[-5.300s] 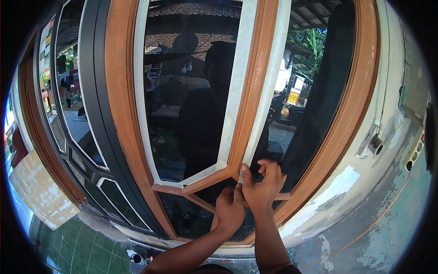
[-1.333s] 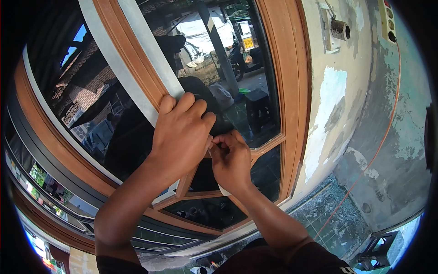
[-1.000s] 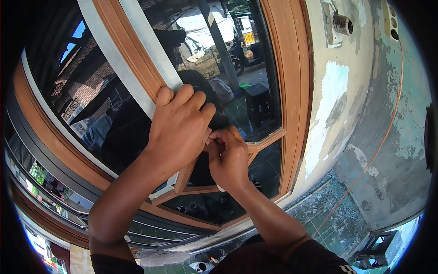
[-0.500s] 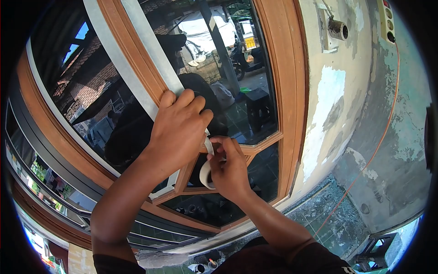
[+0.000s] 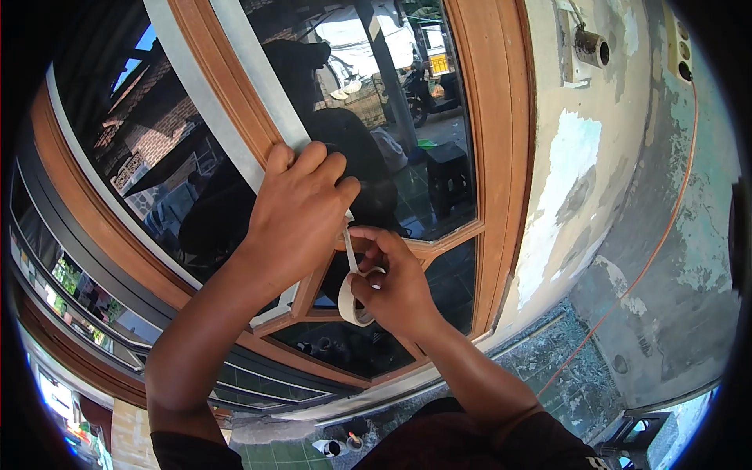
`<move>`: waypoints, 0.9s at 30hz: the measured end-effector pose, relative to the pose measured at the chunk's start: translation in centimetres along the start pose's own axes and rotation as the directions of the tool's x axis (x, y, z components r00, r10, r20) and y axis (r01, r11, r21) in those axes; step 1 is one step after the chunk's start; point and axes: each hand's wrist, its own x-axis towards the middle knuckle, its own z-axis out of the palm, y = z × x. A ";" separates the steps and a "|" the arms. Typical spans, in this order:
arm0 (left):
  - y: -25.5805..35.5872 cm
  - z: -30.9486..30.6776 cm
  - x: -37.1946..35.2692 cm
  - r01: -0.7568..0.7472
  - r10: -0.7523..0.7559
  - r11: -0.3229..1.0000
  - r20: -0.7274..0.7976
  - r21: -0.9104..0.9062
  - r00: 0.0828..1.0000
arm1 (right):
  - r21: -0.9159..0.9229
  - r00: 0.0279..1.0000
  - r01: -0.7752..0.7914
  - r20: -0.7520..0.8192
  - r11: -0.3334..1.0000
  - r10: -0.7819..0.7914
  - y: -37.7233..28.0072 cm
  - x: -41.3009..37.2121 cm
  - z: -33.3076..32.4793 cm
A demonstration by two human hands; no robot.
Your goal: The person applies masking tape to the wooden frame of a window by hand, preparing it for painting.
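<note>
Taping seems in hand: the right hand [image 5: 392, 280] is closed around the tape roll [image 5: 347, 303], below the left hand [image 5: 301, 205], whose curled fingers rest on the wooden bar [image 5: 225, 77], any grip hidden. Next calls for a taut strip [image 5: 350, 251].

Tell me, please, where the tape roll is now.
In the head view, the tape roll is just below centre, held in the right hand, lower than the left hand.

Between the left hand [image 5: 301, 205] and right hand [image 5: 401, 288], the gap is crossed by 1 tape strip [image 5: 350, 249]; below, passage is blocked by the tape roll [image 5: 348, 304]. Above, room is left before the glass pane [image 5: 427, 172].
</note>
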 end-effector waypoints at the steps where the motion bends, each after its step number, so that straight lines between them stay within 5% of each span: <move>1: 0.0 0.0 0.0 0.001 -0.001 1.000 0.002 0.001 1.000 | 0.005 0.998 -0.006 0.061 1.000 0.006 0.0 -0.2 -0.4; 8: 1.0 -0.3 -0.2 0.033 -0.034 0.998 0.022 0.053 0.999 | 0.035 0.950 0.016 0.313 0.999 -0.026 2.1 -5.2 -0.6; 12: 2.0 -0.5 0.0 0.075 -0.077 0.993 0.014 0.091 0.997 | -0.037 0.894 -0.129 0.429 0.991 0.132 2.8 -6.9 -4.5; 17: 3.2 -0.6 -0.3 0.179 -0.183 0.982 0.074 0.052 0.980 | 0.039 0.923 -0.206 0.341 0.978 0.180 6.1 -8.9 -9.4; 20: 6.3 2.9 -2.8 0.323 -0.317 0.946 -0.188 0.003 0.930 | -0.020 0.926 -0.230 0.303 0.973 0.225 7.8 -10.5 -12.5; 22: 8.1 3.2 -3.8 0.382 -0.368 0.919 -0.133 0.102 0.920 | -0.007 0.923 -0.271 0.282 0.962 0.262 9.2 -11.4 -14.2; 24: 9.3 4.7 -4.2 0.460 -0.448 0.883 -0.123 0.094 0.886 | -0.109 0.969 -0.086 0.220 0.990 0.109 13.0 -12.9 -15.4; 27: 9.5 7.2 -3.5 0.588 -0.570 0.800 -0.150 0.122 0.808 | -0.031 0.952 -0.201 0.229 0.979 0.203 12.7 -14.0 -16.9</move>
